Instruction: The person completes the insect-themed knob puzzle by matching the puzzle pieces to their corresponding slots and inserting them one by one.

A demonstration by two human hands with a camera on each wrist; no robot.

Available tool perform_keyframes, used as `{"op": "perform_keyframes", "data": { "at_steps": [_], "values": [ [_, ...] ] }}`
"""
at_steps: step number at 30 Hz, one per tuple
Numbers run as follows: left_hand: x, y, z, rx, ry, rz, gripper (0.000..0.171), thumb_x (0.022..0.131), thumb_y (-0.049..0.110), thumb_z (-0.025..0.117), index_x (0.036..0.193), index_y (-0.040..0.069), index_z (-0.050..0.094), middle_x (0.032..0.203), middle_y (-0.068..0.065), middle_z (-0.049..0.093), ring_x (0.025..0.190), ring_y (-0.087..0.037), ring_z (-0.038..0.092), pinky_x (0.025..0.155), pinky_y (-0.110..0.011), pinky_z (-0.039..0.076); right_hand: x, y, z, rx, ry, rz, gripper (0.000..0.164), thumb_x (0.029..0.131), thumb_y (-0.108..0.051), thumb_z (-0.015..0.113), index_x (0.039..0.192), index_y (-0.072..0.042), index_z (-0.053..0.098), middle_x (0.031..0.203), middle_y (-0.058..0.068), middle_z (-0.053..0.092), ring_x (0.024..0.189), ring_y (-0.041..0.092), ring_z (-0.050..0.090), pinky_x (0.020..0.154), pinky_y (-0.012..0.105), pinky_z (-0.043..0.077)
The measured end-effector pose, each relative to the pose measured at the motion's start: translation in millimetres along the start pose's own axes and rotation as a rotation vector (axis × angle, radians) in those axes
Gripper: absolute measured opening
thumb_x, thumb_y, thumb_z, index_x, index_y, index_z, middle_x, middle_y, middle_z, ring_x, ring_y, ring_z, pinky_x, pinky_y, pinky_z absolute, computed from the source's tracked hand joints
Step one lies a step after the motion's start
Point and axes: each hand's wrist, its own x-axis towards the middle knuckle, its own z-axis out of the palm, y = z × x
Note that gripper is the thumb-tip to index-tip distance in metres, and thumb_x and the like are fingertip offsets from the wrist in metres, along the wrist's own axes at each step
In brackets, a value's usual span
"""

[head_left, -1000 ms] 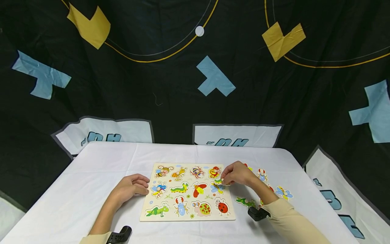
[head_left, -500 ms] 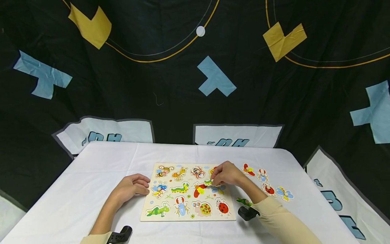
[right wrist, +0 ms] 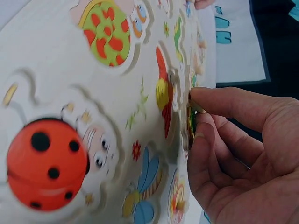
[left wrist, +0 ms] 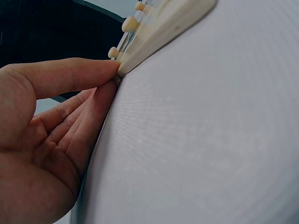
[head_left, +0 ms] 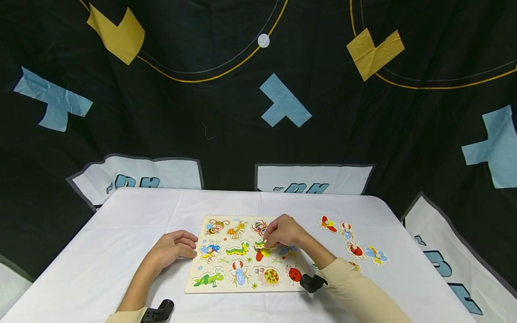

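A pale wooden peg puzzle board [head_left: 224,287] with insect pictures lies flat on the table. My left hand [head_left: 171,246] rests at its left side, fingers loosely bent; in the left wrist view the thumb and fingertips touch the board's edge [left wrist: 163,39]. Over the board's right-centre, my right hand [head_left: 284,231] pinches a green caterpillar puzzle piece [head_left: 259,245] by its small knob. That piece is seen nearly edge-on in the right wrist view, above the board's surface. The caterpillar recess [head_left: 237,248] lies left of it, and the red-winged insect recess [right wrist: 164,93] is partly beneath the hand.
Loose pieces lie right of the board: a red-winged insect [head_left: 327,224], a blue beetle [head_left: 346,231], a ladybird [head_left: 354,250] and a blue-winged dragonfly [head_left: 376,255]. Others are partly hidden by the right forearm. A white cloth [head_left: 133,224] covers the table; a dark curtain [head_left: 226,148] hangs behind.
My right hand has moved left across the board with the caterpillar piece, from the right edge to near the centre. The left hand has stayed in place.
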Motion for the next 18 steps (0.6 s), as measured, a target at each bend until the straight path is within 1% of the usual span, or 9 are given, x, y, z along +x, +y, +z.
{"op": "perform_keyframes", "data": {
  "at_steps": [5,11,18],
  "values": [
    [-0.3,-0.1,-0.4,0.0,0.001,0.006,0.049,0.071,0.009,0.083,0.117,0.0,0.066,0.094,-0.005,0.07,0.084,-0.015,0.062,0.072,-0.028,0.05,3.7,-8.5,9.0,-0.006,-0.012,-0.01,0.012,0.071,-0.008,0.087,0.074,-0.012,0.075,0.064,-0.005,0.063,0.058,0.011,0.052,0.054,0.024,0.041],
    [-1.0,1.0,-0.3,-0.001,0.003,0.005,0.05,0.071,0.008,0.083,0.117,0.0,0.066,0.094,-0.006,0.07,0.084,-0.016,0.063,0.072,-0.029,0.05,5.9,-16.6,19.6,0.046,-0.04,-0.04,0.011,0.072,-0.005,0.087,0.077,-0.008,0.077,0.061,-0.003,0.061,0.056,0.012,0.051,0.053,0.024,0.044],
    [-1.4,1.6,-0.3,0.009,0.006,0.006,0.049,0.071,0.009,0.083,0.116,0.0,0.066,0.093,-0.005,0.071,0.084,-0.015,0.063,0.074,-0.029,0.049,10.1,-24.8,30.8,0.049,-0.039,-0.032,0.013,0.071,-0.005,0.087,0.075,-0.01,0.076,0.062,-0.004,0.063,0.056,0.011,0.05,0.05,0.023,0.04]
  ]
}}
